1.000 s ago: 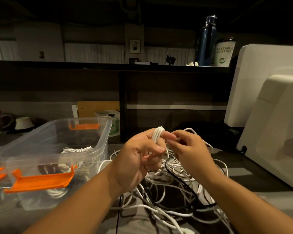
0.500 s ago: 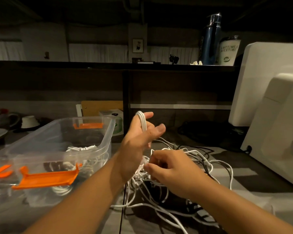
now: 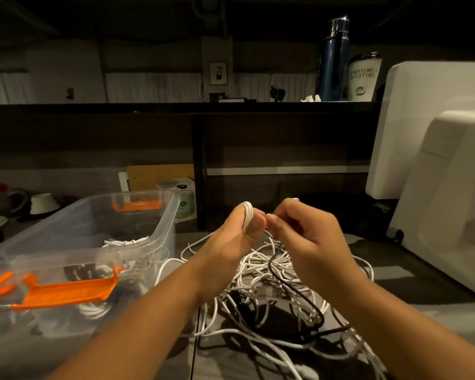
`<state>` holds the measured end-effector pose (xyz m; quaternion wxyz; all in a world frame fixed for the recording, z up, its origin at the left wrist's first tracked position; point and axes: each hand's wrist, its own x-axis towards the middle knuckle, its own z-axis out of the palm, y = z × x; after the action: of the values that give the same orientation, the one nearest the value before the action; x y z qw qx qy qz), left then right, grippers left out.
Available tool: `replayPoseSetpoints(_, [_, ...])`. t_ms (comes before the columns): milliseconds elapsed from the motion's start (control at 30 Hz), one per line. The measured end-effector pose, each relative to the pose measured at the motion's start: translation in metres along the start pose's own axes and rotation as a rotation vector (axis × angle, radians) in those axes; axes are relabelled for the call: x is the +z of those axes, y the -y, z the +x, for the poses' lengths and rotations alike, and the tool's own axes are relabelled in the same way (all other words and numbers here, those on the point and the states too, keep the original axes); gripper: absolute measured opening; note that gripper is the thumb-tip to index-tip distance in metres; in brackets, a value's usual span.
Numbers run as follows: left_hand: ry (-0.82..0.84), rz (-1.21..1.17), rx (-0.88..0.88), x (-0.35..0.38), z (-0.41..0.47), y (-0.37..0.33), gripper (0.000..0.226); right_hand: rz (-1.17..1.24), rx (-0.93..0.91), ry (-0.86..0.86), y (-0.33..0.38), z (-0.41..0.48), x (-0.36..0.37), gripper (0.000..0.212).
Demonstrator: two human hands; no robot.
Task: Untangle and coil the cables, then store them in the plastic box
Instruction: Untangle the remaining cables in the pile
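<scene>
Coiling step: the left hand's (image 3: 231, 244) fingers hold the white cable (image 3: 247, 215) in loops; the right hand (image 3: 309, 237) pinches it too. I think the next wrap needs slack.

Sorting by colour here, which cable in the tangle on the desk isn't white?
The black cable, which loops down below the right hand. The other cables tangled around it are all white.

I'm watching one feed only, the head camera, looking forward and down over the bench (image 3: 392, 278). It's sitting close: forearms are reaching in from the bottom edge, with the left hand (image 3: 231, 242) and right hand (image 3: 309, 238) mid-frame above the cables (image 3: 261, 267). The wide lens is catching the plastic box (image 3: 165, 231) at left and the shelf (image 3: 148, 107) behind.
</scene>
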<state>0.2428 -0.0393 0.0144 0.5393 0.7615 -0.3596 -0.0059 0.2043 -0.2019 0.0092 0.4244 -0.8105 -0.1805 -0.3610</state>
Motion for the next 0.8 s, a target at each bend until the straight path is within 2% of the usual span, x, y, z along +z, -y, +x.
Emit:
replayPoseSetpoints(67, [0.017, 0.082, -0.007, 0.002, 0.003, -0.002, 0.080, -0.178, -0.051, -0.058, -0.004, 0.003, -0.004, 0.029])
replayPoseSetpoints(167, [0.125, 0.089, 0.012, 0.006, -0.007, -0.009, 0.053, -0.426, -0.136, -0.160, -0.012, 0.007, -0.009, 0.025])
replayPoseSetpoints(300, [0.146, 0.042, -0.034, 0.004, -0.010, -0.007, 0.048, -0.547, -0.172, -0.237, -0.015, 0.010, -0.013, 0.031])
replayPoseSetpoints(367, [0.175, -0.005, -0.047, 0.003, -0.009, -0.006, 0.039, -0.444, -0.152, -0.180, -0.015, 0.011, -0.013, 0.032])
replayPoseSetpoints(400, [0.189, -0.035, -0.038, 0.003, -0.009, -0.006, 0.038, -0.304, -0.108, -0.112, -0.014, 0.012, -0.014, 0.031])
replayPoseSetpoints(500, [0.228, -0.137, -0.026, 0.002, -0.008, -0.006, 0.055, 0.075, 0.024, 0.030, -0.010, 0.011, -0.013, 0.018])
replayPoseSetpoints(600, [0.259, -0.329, -0.006, -0.002, -0.006, -0.008, 0.048, 0.187, 0.076, 0.045, -0.008, 0.012, -0.012, 0.020])
replayPoseSetpoints(700, [0.293, -0.481, 0.037, -0.001, -0.009, -0.011, 0.036, 0.348, 0.245, 0.047, -0.017, 0.014, -0.012, 0.024])
replayPoseSetpoints(800, [0.288, -0.570, 0.022, 0.001, -0.011, -0.014, 0.026, 0.313, 0.247, 0.101, -0.027, 0.009, 0.001, 0.023])
